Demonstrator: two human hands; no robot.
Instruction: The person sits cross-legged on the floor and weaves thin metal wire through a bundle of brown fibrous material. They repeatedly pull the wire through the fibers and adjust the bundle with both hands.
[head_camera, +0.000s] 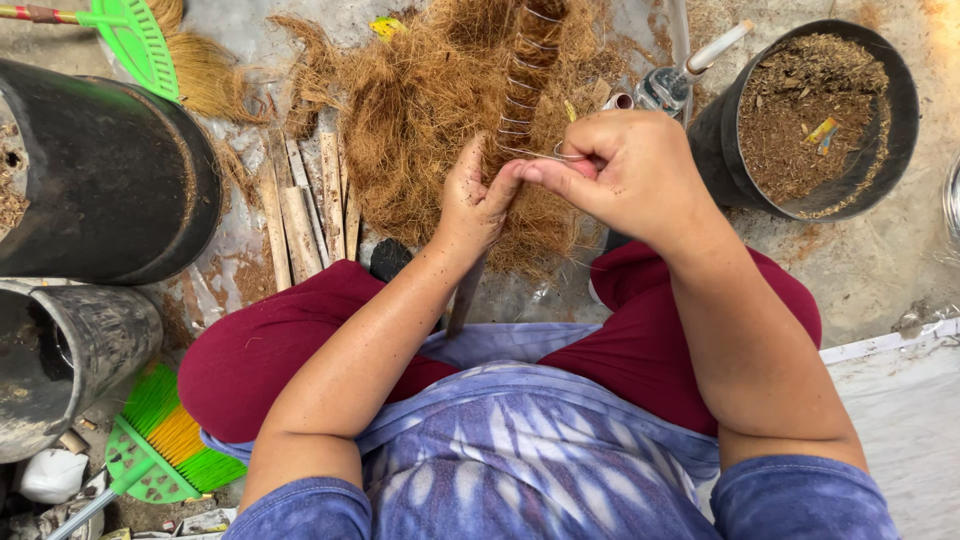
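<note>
Left hand clamps the fibre-wrapped stick; right hand pinches thin wire just beside the left thumb, both closed tight. Stick's long axis runs away from the grips, over the coir pile. Risk: wire slackens, coils spring loose, fibre sheds.

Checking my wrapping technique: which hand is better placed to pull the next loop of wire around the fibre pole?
Probably the right hand: it pinches the thin wire, while the left hand steadies the fibre-wrapped pole.
</note>
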